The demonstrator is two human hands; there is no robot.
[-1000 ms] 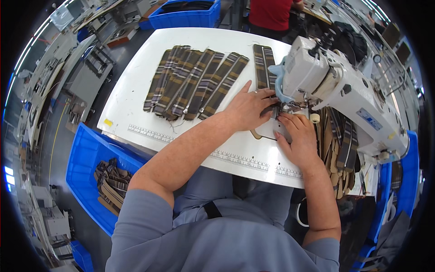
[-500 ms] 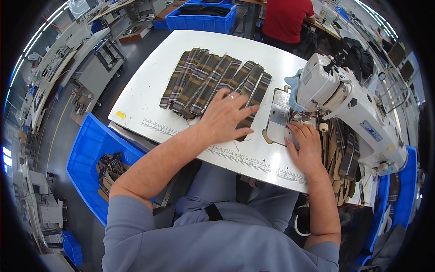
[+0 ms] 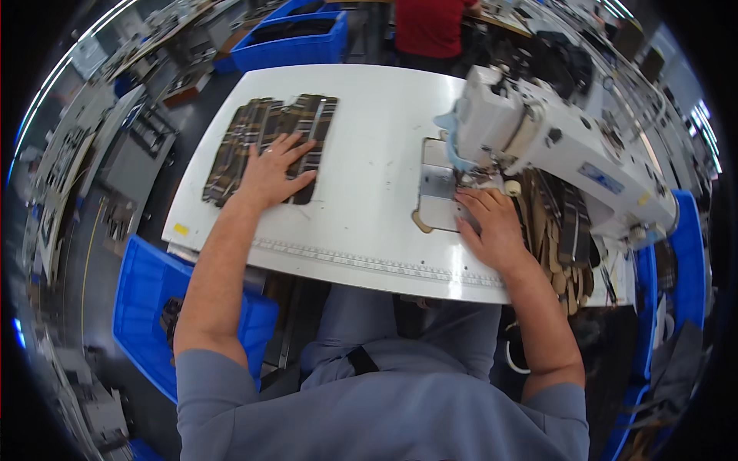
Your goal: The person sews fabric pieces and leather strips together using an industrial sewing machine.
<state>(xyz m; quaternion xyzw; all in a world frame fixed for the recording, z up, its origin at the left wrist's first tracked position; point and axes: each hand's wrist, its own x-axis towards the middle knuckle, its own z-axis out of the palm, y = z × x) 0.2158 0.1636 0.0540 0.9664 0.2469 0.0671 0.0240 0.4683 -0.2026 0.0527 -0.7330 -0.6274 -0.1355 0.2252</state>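
Note:
Overlapping plaid fabric pieces (image 3: 240,154) in brown, black and white lie on the left half of the white sewing table (image 3: 369,154). My left hand (image 3: 277,175) rests on them with its fingers spread, a ring on one finger. At the white sewing machine (image 3: 530,131), my right hand (image 3: 490,223) lies on the metal plate (image 3: 438,183), its fingertips beside the presser foot and its thumb apart. I make out no fabric under the right hand; whatever is right at the needle is hidden by the fingers and machine head. A light blue cloth (image 3: 453,138) hangs on the machine head.
A ruler strip (image 3: 346,259) runs along the table's near edge. More plaid and tan strips (image 3: 565,230) hang beneath the machine arm. Blue bins stand at the left (image 3: 146,307), the right (image 3: 688,261) and the back (image 3: 288,46). A person in red (image 3: 428,29) sits beyond the table.
The plaid pieces have slid left across the table under my left hand and now lie closer together. My right hand stays at the machine plate. The whole view has shifted somewhat.

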